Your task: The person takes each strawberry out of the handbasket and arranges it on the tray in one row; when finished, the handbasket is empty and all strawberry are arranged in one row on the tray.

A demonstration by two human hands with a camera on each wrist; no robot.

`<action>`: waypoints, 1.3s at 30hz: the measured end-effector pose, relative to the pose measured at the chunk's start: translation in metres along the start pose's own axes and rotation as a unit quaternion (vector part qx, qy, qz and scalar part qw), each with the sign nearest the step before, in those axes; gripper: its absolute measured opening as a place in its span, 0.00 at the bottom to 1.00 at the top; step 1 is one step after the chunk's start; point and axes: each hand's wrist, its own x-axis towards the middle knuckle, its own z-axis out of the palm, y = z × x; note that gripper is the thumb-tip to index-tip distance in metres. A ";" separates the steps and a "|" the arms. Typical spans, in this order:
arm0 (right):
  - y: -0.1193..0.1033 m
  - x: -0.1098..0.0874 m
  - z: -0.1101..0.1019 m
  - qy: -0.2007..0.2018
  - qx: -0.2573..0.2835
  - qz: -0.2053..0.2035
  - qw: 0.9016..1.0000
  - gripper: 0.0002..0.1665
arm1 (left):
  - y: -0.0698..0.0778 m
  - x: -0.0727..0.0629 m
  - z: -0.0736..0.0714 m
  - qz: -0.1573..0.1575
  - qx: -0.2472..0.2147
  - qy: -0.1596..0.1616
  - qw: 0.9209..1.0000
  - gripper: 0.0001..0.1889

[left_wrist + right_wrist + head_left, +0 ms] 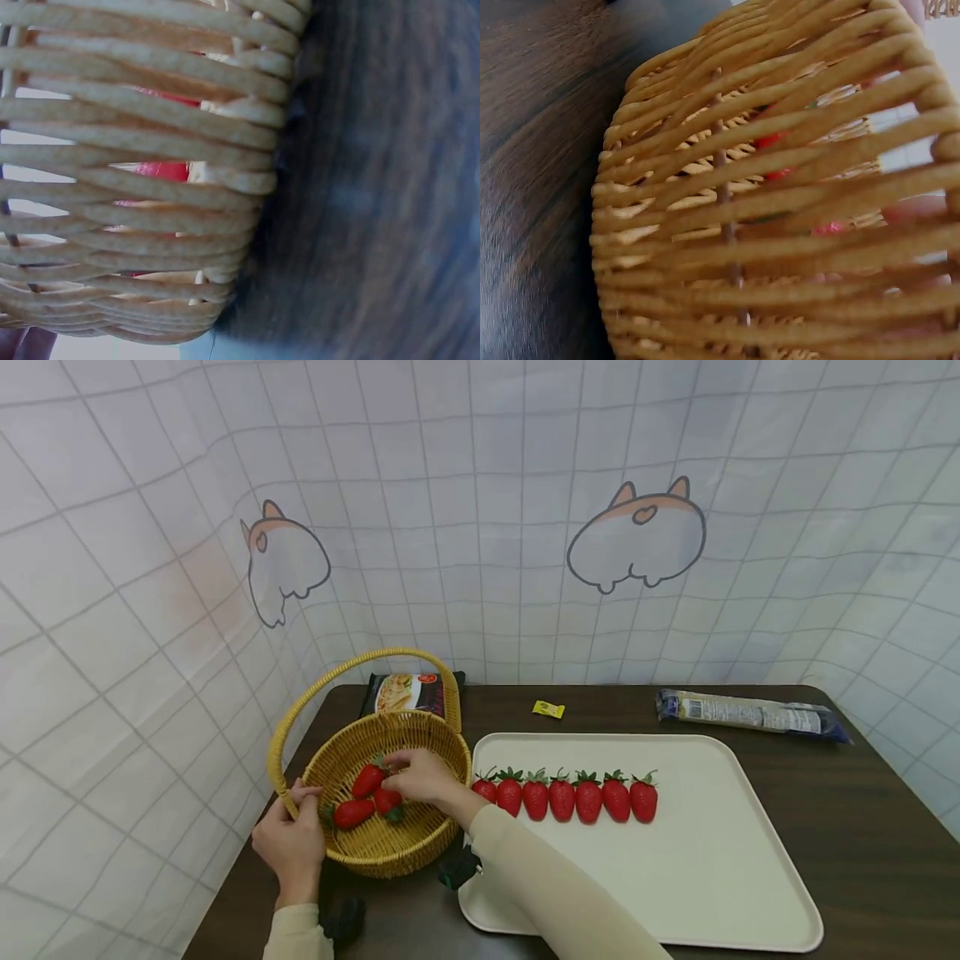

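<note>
Sleeve (558, 889) cropped; right hand (423, 777) partly covers strawberry (387, 802).

I'm seeing a ribbed weave on the wicker basket (384, 865); the strawberries (588, 802) are looking slightly glossy, the tray (712, 860) smooth and matt, while the desk (885, 835) is showing streaky wood grain.

Basket (393, 862): golden wicker is standing at left, its handle arching above.
Strawberries inside (367, 782): three red ones are lying close together.
Strawberry row (562, 800): seven are lining the white tray (720, 868), leafy tops pointing far.
</note>
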 end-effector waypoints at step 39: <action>0.006 0.005 0.002 -0.233 -0.120 -0.024 0.965 0.16 | 0.001 0.000 0.002 -0.022 -0.012 -0.010 1.000 0.11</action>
